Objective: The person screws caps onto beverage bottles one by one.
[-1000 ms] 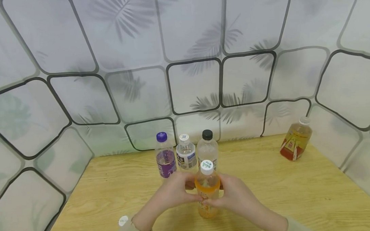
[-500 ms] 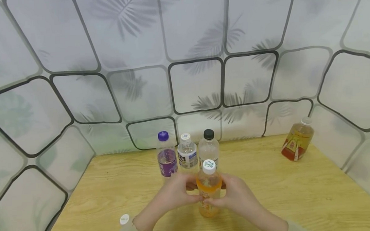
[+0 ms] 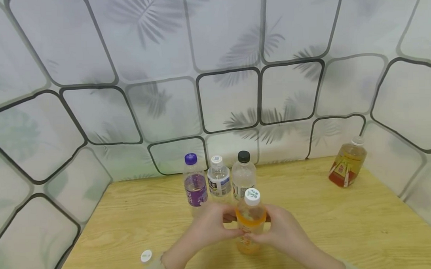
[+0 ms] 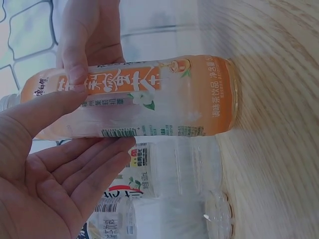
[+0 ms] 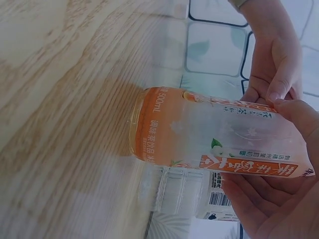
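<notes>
An orange-labelled tea drink bottle [image 3: 251, 216] with a white cap stands between both hands at the front middle of the table. My left hand [image 3: 213, 225] grips its left side and my right hand [image 3: 284, 229] its right side. Both thumbs lie across the front of the label, with the fingers behind. In the left wrist view the bottle's base [image 4: 232, 97] is at the table surface; contact is hard to tell. Behind it stand a clear bottle with a black cap [image 3: 243, 156], a clear bottle with a white cap [image 3: 217, 161] and a purple-labelled bottle [image 3: 196, 188].
A bottle with yellow and red colouring [image 3: 346, 165] stands at the far right of the wooden table [image 3: 133, 216]. A small white round cap [image 3: 146, 256] is beside my left sleeve. A patterned curtain [image 3: 228, 102] rises behind the table and along both sides.
Both hands have moved slightly to the right with the tea drink bottle, still holding it. More of the white round cap shows beside the left sleeve. The other bottles stay put.
</notes>
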The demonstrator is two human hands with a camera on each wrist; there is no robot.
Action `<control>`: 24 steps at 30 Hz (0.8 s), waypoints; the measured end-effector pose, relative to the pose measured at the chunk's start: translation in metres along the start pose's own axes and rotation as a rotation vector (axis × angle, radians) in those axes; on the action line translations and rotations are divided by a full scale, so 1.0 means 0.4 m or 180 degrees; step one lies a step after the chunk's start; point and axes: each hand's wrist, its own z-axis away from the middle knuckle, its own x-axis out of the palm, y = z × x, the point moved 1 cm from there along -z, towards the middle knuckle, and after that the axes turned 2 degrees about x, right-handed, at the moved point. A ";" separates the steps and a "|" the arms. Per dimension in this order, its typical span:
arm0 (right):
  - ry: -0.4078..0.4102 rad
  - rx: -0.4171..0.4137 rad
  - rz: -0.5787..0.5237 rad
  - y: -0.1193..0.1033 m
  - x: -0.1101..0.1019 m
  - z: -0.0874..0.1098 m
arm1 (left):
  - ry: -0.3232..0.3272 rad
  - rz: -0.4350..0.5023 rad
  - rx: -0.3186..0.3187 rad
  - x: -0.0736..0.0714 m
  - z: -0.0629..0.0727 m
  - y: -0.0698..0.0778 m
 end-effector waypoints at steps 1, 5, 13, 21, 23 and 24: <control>0.0014 0.0021 0.0015 0.001 -0.003 0.003 | -0.0014 0.0021 -0.0010 0.004 -0.002 0.002; 0.0059 0.0057 0.0058 0.009 -0.015 0.015 | -0.0068 0.0079 -0.0095 0.020 -0.014 0.009; 0.0011 0.0207 0.0083 0.026 -0.040 0.025 | 0.0002 0.0090 0.0021 0.047 -0.032 0.023; 0.0000 0.0275 0.0093 0.044 -0.059 0.034 | 0.0096 -0.0033 0.0039 0.070 -0.047 0.035; 0.0018 0.0279 0.0122 0.049 -0.062 0.035 | 0.0136 -0.0072 0.0058 0.076 -0.051 0.038; 0.0023 0.0290 0.0132 0.052 -0.064 0.034 | 0.0157 -0.0085 0.0058 0.079 -0.053 0.039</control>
